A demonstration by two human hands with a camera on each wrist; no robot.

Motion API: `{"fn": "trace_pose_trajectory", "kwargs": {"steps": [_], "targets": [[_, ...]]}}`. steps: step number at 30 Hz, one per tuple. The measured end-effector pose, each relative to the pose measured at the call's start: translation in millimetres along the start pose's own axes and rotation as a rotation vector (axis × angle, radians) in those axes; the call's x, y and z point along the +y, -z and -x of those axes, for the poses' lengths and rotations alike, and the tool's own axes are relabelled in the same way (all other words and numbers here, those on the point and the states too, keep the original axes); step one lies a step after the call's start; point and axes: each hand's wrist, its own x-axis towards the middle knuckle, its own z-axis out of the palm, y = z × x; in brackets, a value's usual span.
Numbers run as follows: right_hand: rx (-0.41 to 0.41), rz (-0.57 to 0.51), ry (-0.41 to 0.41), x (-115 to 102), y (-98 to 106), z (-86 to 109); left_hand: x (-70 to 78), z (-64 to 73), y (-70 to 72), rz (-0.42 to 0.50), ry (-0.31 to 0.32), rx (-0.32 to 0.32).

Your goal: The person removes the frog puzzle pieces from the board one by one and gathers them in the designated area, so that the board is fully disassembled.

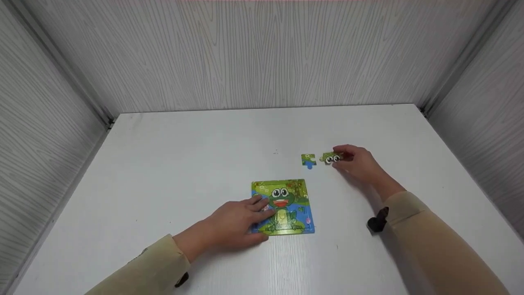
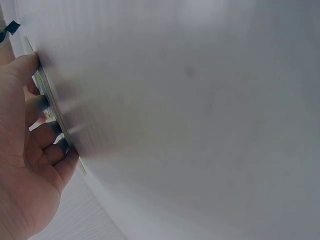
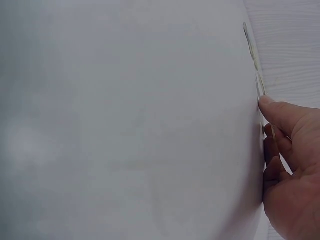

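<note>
A square frog jigsaw puzzle (image 1: 301, 205) lies flat on the white table, a green frog with an open red mouth on it. My left hand (image 1: 235, 223) rests on its left side, fingers spread over the picture and the thumb along the near edge. From the left wrist view, the left hand (image 2: 30, 125) touches the thin board edge-on. Farther right, my right hand (image 1: 360, 164) pinches a puzzle piece (image 1: 329, 158) with two big eyes between thumb and fingers. The right wrist view shows the right hand (image 3: 295, 150) at that thin piece, largely hidden by the fingers.
Another puzzle piece (image 1: 308, 160), green and blue with a tab, lies just left of the eyes piece. The white table (image 1: 184, 151) is bounded by a wood-grain back panel (image 1: 262, 53) and side panels.
</note>
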Motion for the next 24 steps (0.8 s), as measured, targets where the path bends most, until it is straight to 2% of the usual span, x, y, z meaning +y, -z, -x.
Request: {"fn": "trace_pose_trajectory", "kwargs": {"steps": [13, 24], "targets": [[0.017, -0.007, -0.009, -0.5, -3.8, 1.4, 0.3, -0.2, -0.7, -0.037, 0.013, -0.007], [0.019, 0.0, -0.009, -2.2, -2.1, 4.6, 1.6, -0.5, 0.6, 0.005, 0.014, -0.011]]}}
